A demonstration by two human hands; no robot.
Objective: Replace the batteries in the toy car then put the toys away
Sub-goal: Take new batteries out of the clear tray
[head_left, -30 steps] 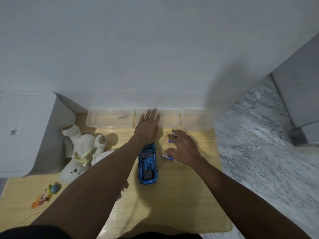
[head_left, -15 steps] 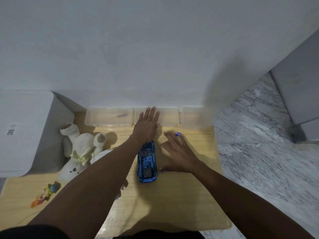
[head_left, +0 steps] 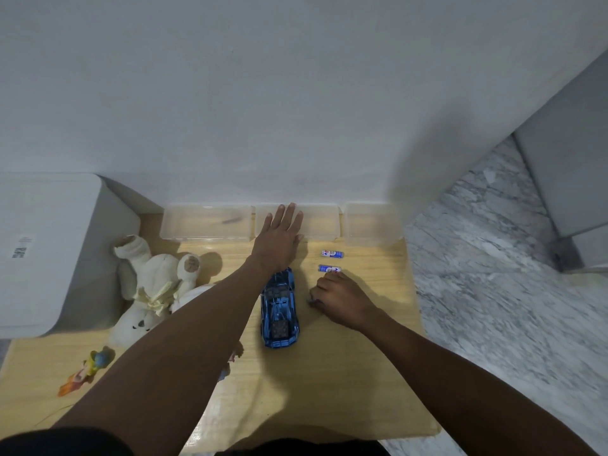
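Observation:
A blue toy car point(head_left: 279, 311) lies on the wooden table point(head_left: 329, 390), its nose pointing to the wall. My left hand point(head_left: 279, 238) lies flat with fingers spread just beyond the car's nose, fingertips over the middle clear tray point(head_left: 320, 222). Two small blue-and-white batteries lie side by side right of the car, the far battery point(head_left: 333, 254) and the near battery point(head_left: 329, 268). My right hand point(head_left: 339, 297) rests on the table with fingers curled, knuckles just short of the near battery. Nothing shows in it.
Along the wall stand a left clear tray point(head_left: 205, 223) with a dark item and a right clear tray point(head_left: 371, 222). A white plush toy point(head_left: 148, 281) and a small colourful figurine point(head_left: 85, 373) lie left, beside a white box point(head_left: 42, 251). Marble floor is right.
My right hand drew back toward me and curled its fingers, uncovering two batteries now lying parallel on the table. My left hand and the car stayed put.

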